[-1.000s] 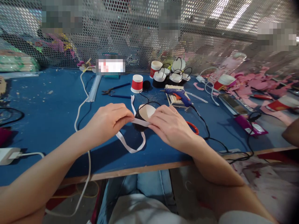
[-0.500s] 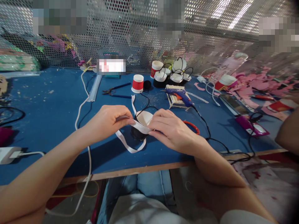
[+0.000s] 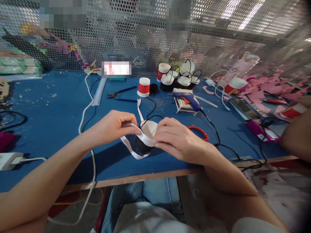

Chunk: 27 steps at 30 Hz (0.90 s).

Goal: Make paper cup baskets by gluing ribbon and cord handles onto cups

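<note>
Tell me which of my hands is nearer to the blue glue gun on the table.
Right. Your right hand sits just in front of the blue glue gun, pinching the white strip at the black cup. Your left hand holds the strip farther off to the left.

A blue table [image 3: 48,110] with a wooden front edge runs across the room, backed along its far edge by a perforated metal screen [image 3: 145,35], with bright strip lights [image 3: 245,16] glaring through at the upper right and a stained floor [image 3: 274,191] beyond the near right corner.
</note>
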Each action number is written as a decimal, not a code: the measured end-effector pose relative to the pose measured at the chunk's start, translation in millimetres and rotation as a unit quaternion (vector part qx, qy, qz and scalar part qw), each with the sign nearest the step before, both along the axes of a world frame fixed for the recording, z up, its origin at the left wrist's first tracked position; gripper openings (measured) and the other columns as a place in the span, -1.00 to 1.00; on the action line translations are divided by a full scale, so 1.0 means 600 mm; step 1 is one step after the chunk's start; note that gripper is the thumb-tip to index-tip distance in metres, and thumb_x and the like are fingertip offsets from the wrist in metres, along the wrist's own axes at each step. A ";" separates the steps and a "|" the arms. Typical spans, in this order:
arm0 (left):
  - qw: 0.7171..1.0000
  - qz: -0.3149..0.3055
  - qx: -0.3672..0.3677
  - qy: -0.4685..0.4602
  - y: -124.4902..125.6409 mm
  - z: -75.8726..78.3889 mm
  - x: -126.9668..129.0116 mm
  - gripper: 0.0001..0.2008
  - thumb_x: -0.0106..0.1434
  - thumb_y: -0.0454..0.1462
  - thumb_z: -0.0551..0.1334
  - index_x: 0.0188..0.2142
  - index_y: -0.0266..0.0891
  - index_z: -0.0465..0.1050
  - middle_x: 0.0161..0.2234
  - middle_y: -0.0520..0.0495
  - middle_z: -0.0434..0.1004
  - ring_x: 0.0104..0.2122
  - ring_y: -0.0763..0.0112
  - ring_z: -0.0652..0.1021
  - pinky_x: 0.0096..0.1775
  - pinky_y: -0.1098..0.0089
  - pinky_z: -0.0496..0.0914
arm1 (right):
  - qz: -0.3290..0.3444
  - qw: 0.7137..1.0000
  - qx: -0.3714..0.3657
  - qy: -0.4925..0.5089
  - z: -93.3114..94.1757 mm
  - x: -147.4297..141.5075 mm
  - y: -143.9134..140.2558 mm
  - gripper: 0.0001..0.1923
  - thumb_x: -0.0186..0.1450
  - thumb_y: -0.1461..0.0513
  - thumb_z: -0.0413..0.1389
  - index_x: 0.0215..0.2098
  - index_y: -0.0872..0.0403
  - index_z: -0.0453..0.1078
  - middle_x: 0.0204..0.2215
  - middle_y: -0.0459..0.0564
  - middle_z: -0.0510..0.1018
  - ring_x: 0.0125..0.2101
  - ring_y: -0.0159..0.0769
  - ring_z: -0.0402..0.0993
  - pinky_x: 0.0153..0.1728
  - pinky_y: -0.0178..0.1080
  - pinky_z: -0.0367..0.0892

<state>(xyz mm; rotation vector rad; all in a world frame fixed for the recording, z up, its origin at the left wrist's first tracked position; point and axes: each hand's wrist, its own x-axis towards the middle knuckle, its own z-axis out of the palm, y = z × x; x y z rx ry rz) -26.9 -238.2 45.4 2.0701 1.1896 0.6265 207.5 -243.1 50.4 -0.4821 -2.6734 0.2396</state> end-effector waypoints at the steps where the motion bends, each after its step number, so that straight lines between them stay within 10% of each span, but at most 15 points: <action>1: 1.000 -0.003 -0.024 -0.011 0.002 -0.002 0.000 -0.74 0.10 -0.11 0.26 -0.53 -0.27 0.39 -0.64 0.13 0.24 -0.60 0.60 0.22 -0.55 0.53 0.12 | 0.003 1.000 -0.001 0.001 0.000 0.000 -0.001 -0.84 0.31 0.29 -0.01 -0.36 0.16 0.38 -0.43 0.03 0.51 -0.27 -0.26 0.28 -0.27 -0.19 0.20; 15: 0.965 -0.128 -0.205 -0.100 0.029 -0.024 -0.003 -0.51 -0.06 -0.22 0.38 -0.08 -0.17 0.43 -0.18 -0.01 0.51 -0.16 0.33 0.46 -0.13 0.37 0.32 | 0.081 0.995 -0.055 0.033 0.007 -0.004 -0.006 -0.90 0.30 0.32 0.03 -0.35 0.15 0.36 -0.43 -0.01 0.51 -0.29 -0.35 0.28 -0.13 -0.19 0.26; 27: 0.888 -0.119 -0.346 -0.280 0.024 -0.054 0.007 -0.43 -0.13 -0.09 0.40 -0.13 -0.30 0.42 -0.27 -0.11 0.52 -0.33 0.39 0.50 -0.32 0.46 0.35 | 0.059 0.979 -0.163 0.110 0.005 0.004 0.004 -0.88 0.23 0.24 0.15 -0.27 0.13 0.39 -0.38 0.01 0.51 -0.25 -0.31 0.31 -0.19 -0.19 0.33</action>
